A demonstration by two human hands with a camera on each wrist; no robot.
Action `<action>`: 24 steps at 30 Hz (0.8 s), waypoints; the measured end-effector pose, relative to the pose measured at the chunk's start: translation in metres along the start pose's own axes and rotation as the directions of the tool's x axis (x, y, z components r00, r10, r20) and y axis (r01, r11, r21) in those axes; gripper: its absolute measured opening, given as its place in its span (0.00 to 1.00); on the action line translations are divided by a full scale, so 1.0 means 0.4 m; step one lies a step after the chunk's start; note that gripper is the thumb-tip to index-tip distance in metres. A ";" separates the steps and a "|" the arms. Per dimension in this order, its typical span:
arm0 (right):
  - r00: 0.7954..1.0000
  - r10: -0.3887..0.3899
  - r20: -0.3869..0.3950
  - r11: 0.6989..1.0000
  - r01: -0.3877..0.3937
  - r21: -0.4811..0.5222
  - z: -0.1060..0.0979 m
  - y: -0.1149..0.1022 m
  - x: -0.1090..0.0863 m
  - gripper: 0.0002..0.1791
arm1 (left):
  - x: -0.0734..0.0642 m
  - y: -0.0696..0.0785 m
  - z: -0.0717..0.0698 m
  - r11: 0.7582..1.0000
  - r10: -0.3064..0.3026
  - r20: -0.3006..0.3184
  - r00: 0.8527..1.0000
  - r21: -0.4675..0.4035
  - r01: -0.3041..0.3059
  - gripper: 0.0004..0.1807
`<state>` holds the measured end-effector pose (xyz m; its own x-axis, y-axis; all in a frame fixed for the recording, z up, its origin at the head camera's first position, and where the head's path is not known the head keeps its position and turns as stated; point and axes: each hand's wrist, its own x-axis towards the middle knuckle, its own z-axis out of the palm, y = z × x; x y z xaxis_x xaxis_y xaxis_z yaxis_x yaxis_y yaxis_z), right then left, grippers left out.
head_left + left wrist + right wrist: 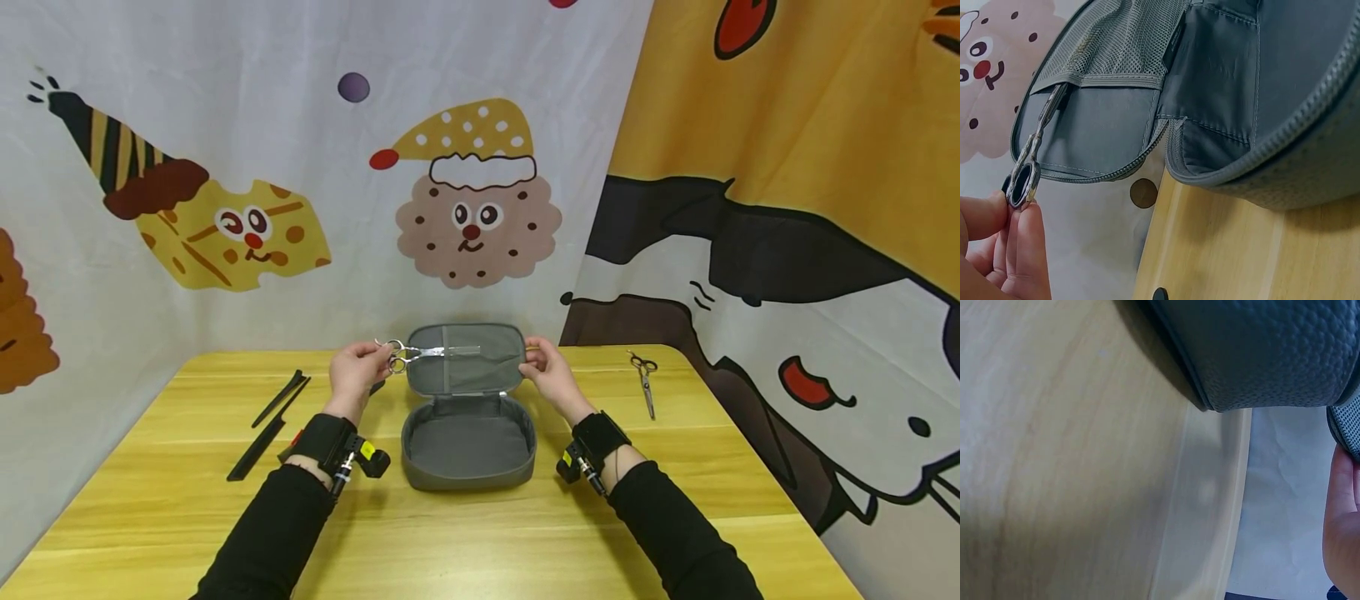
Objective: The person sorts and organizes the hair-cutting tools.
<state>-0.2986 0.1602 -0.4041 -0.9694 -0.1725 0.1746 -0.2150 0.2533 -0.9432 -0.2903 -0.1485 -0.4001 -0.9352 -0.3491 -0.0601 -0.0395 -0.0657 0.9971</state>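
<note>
A grey zip case [468, 480] stands on the table between my hands, its lid [425, 382] raised at the back. My left hand [356, 382] pinches the finger rings of silver scissors [1034, 145] at the lid's left side. The blades reach into the mesh pocket [1125, 47] inside the lid, their tips behind the mesh. At the opposite side, my right hand [553, 377] grips the lid's edge between thumb and fingers. The right wrist view catches only part of that hand, against the lid's mesh-textured outer edge. The lower compartment of the case holds nothing visible.
On the left lie a black tail comb [257, 450] and a slim black clip [276, 400]. A red-and-dark item [291, 444] is mostly hidden behind my left wrist. Another pair of scissors [646, 385] lies at the right. A printed curtain [300, 317] hangs behind the table.
</note>
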 end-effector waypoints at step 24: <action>0.999 -0.020 -0.038 1.000 0.019 -0.016 0.001 0.089 0.041 0.20 | -0.002 0.001 0.014 0.954 0.215 -0.017 0.976 0.217 -0.207 0.12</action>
<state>-0.3223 0.1662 -0.4349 -0.9687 -0.1416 0.2038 -0.2355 0.2651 -0.9350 -0.2916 -0.1429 -0.3994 -0.9156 -0.3708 0.1553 0.0792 0.2123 0.9740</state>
